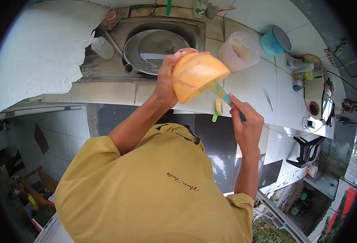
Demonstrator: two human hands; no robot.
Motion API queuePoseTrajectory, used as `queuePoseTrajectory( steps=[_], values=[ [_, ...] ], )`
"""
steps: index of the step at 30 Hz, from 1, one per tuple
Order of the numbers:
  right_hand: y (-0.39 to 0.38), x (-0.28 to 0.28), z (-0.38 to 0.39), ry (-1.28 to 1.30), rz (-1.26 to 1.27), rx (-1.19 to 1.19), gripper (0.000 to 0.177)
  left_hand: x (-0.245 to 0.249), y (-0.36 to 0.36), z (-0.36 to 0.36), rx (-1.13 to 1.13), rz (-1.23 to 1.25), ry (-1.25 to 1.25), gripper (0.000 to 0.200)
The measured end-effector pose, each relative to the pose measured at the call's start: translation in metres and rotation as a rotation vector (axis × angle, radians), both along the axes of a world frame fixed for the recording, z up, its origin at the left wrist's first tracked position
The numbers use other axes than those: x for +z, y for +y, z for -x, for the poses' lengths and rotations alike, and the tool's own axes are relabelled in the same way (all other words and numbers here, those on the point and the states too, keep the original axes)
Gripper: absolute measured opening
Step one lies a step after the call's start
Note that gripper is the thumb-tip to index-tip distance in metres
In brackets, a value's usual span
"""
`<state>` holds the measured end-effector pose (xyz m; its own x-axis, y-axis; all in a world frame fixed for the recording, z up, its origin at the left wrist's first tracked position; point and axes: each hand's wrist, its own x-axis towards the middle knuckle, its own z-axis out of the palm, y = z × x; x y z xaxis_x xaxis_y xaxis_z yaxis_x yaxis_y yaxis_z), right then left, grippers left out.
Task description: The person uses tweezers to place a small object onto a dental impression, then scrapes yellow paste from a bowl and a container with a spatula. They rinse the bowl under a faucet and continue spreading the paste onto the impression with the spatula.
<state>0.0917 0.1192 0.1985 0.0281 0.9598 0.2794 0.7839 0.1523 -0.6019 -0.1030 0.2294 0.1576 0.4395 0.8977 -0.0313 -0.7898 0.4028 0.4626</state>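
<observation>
An orange bowl point(198, 74) is tilted on its side above the counter edge, its opening facing down and to the right. My left hand point(168, 77) grips it from the left, fingers over its upper rim side. My right hand point(245, 117) is closed round the handle of a blue-green spatula point(219, 91), whose blade reaches into the bowl's opening. Just below the blade, a green-handled utensil point(218, 108) with yellowish stuff on it lies at the counter's edge. What is inside the bowl is mostly hidden.
Behind the bowl, a large metal pan point(154, 46) sits in the sink point(200, 30). A translucent pink tub point(239, 52) and a teal lidded tub point(275, 41) stand on the counter. Tweezers point(268, 99) lie to the right. A white bottle point(102, 47) is left of the sink.
</observation>
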Motion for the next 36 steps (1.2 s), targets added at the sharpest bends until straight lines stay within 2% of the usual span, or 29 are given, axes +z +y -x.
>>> queuePoseTrajectory(
  steps=[1, 3, 4, 6, 7, 8, 10, 14, 18, 20, 22, 23, 26, 30, 32, 36],
  values=[
    [-0.001, -0.008, 0.0, 0.0, 0.005, 0.007, 0.029, -0.002, 0.0, 0.0, 0.007, 0.005, 0.0, 0.039],
    [-0.005, -0.03, 0.001, 0.431, 0.268, -0.006, 0.027, -0.008, 0.0, 0.001, 0.026, 0.033, 0.065, 0.039],
    [-0.006, -0.034, 0.002, 0.431, 0.272, 0.001, 0.027, -0.01, 0.0, 0.0, 0.033, 0.035, 0.066, 0.039],
    [-0.009, -0.04, 0.006, 0.78, 0.704, -0.085, 0.026, -0.017, -0.002, -0.001, 0.069, 0.099, 0.147, 0.039],
    [-0.011, -0.042, 0.011, 0.893, 0.77, -0.097, 0.025, -0.022, -0.002, -0.002, 0.069, 0.101, 0.149, 0.039],
    [-0.013, -0.045, 0.014, 0.896, 0.773, -0.098, 0.025, -0.029, -0.002, -0.004, 0.066, 0.116, 0.156, 0.039],
    [-0.018, -0.055, 0.019, 1.098, 0.816, -0.111, 0.026, -0.042, -0.003, -0.005, 0.057, 0.136, 0.165, 0.04],
    [-0.029, -0.064, 0.018, 1.276, 0.784, -0.1, 0.027, -0.064, -0.007, 0.0, -0.057, 0.325, 0.024, 0.047],
    [-0.044, -0.05, -0.005, 1.329, 0.608, -0.188, 0.028, -0.095, -0.01, 0.015, -0.099, 0.403, -0.048, 0.055],
    [-0.053, -0.04, -0.021, 1.283, 0.511, -0.307, 0.028, -0.115, -0.014, 0.025, -0.17, 0.38, -0.124, 0.056],
    [-0.066, -0.039, -0.04, 1.275, 0.403, -0.364, 0.028, -0.124, -0.017, 0.03, -0.213, 0.515, -0.199, 0.057],
    [-0.071, -0.037, -0.046, 1.286, 0.358, -0.424, 0.028, -0.13, -0.019, 0.03, -0.22, 0.506, -0.168, 0.058],
    [-0.089, -0.04, -0.064, 1.264, 0.31, -0.497, 0.028, -0.142, -0.03, 0.022, -0.242, 0.552, -0.292, 0.061],
    [-0.103, -0.042, -0.067, 1.297, 0.272, -0.542, 0.029, -0.155, -0.037, 0.015, -0.373, 0.492, -0.216, 0.064],
    [-0.107, -0.042, -0.067, 1.294, 0.269, -0.55, 0.03, -0.176, -0.034, 0.011, -0.371, 0.702, -0.342, 0.064],
    [-0.108, -0.041, -0.064, 1.261, 0.257, -0.584, 0.03, -0.203, -0.03, 0.016, -0.471, 0.852, -0.436, 0.065]
  ],
)
